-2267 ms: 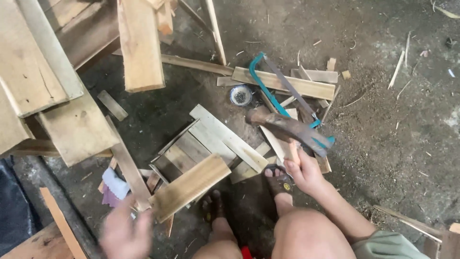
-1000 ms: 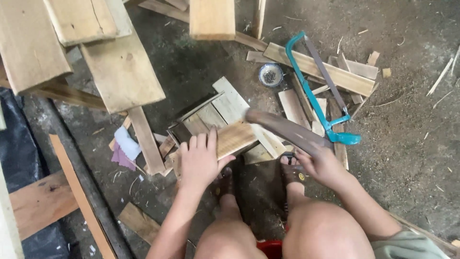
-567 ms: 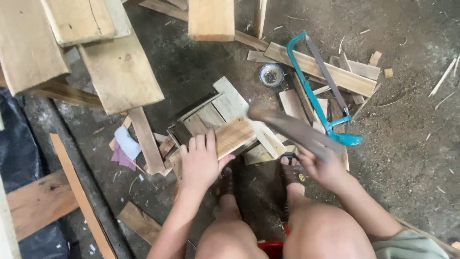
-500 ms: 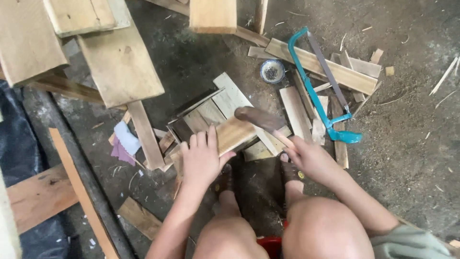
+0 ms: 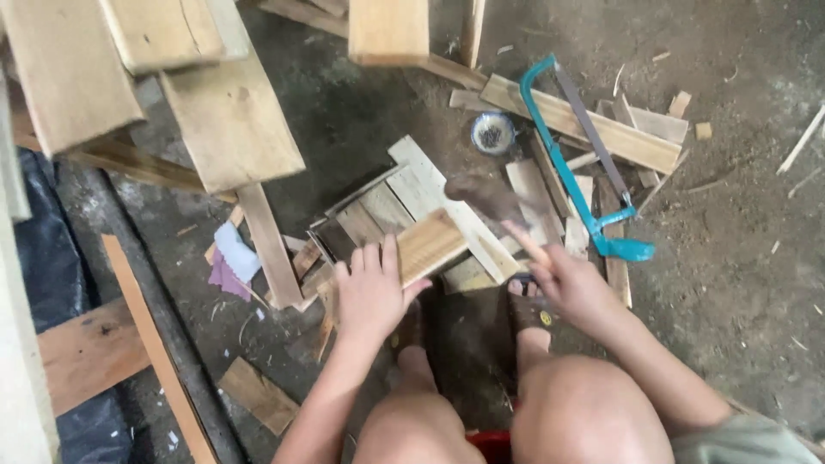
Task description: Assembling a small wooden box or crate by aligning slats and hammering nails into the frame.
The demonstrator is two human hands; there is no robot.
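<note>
My left hand (image 5: 371,292) presses flat on a short wooden plank (image 5: 427,244) that lies across a small wooden frame (image 5: 365,215) on the dirt floor. My right hand (image 5: 574,288) grips the handle of a hammer (image 5: 491,199). The hammer's head is blurred and hangs just above the plank's right end and a pale slat (image 5: 447,199). My knees and sandalled feet are below the hands.
A blue hacksaw (image 5: 574,163) lies on planks to the right, beside a small round tin of nails (image 5: 492,133). Wide boards (image 5: 228,120) are stacked at upper left. Scrap offcuts (image 5: 256,395) and a dark plastic sheet (image 5: 34,249) lie at left.
My left hand came from the lower left onto the plank and stays there. The hammer in my right hand has swung leftward and down toward the plank's end.
</note>
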